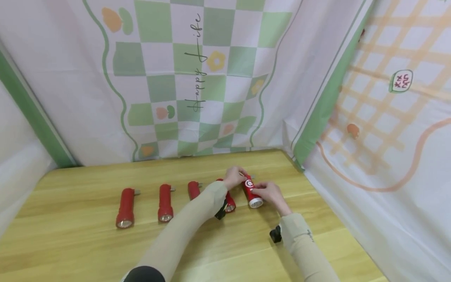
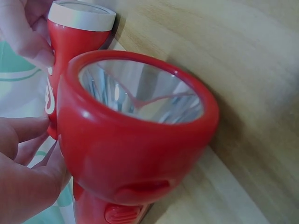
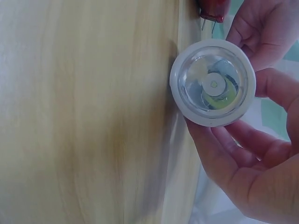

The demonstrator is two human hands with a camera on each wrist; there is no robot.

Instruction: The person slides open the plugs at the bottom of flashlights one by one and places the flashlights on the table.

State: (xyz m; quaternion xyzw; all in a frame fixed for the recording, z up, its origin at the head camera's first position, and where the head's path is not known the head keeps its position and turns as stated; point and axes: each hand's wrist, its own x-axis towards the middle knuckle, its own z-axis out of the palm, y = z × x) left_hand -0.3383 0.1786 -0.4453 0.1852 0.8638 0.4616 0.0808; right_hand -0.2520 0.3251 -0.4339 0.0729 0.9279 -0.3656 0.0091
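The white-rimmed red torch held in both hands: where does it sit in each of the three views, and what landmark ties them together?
Head: the white-rimmed torch lies rightmost in the row, right of centre, between the left hand and right hand.
Left wrist: top left, behind the all-red torch.
Right wrist: upper right, lens facing the camera.
Shared landmark: the wooden table, also seen at and.

A light wooden table (image 1: 88, 250) carries five red flashlights lying in one row, lenses toward the person. From the left: first flashlight (image 1: 125, 207), second flashlight (image 1: 165, 203), third flashlight (image 1: 193, 190), fourth flashlight (image 1: 229, 203), partly hidden, and a white-rimmed flashlight (image 1: 252, 192) at the right end.
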